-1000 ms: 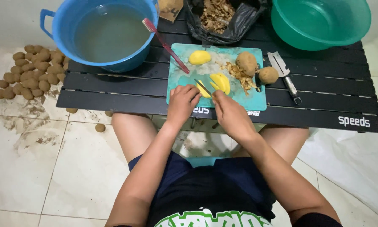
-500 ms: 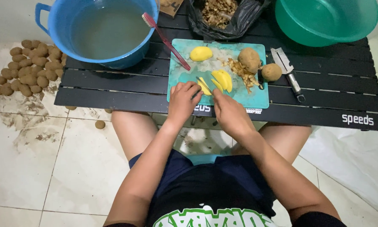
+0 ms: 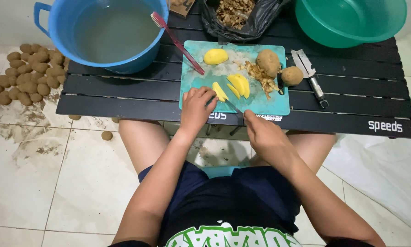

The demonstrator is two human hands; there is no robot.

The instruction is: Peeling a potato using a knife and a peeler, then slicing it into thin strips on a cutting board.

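On a teal cutting board (image 3: 198, 77) lie yellow peeled potato slices (image 3: 238, 84), a peeled half (image 3: 215, 56), a pile of peelings (image 3: 261, 77) and an unpeeled potato (image 3: 268, 62). My left hand (image 3: 196, 107) presses a slice (image 3: 219, 91) at the board's near edge. My right hand (image 3: 262, 130) grips a knife (image 3: 233, 108) whose blade points toward that slice. A second brown potato (image 3: 292, 75) sits at the board's right edge.
A blue tub (image 3: 104, 34) of murky water with a red toothbrush (image 3: 175, 42) leaning out stands far left on the black slatted table (image 3: 123, 91). A peeler (image 3: 309, 75), green basin (image 3: 349, 20) and black peel bag (image 3: 242, 18) are behind. Several potatoes (image 3: 24, 77) lie on the floor.
My right hand has drawn back toward the table's near edge, pulling the knife off the slices. My left hand stays on the slice; the camera tilted slightly.
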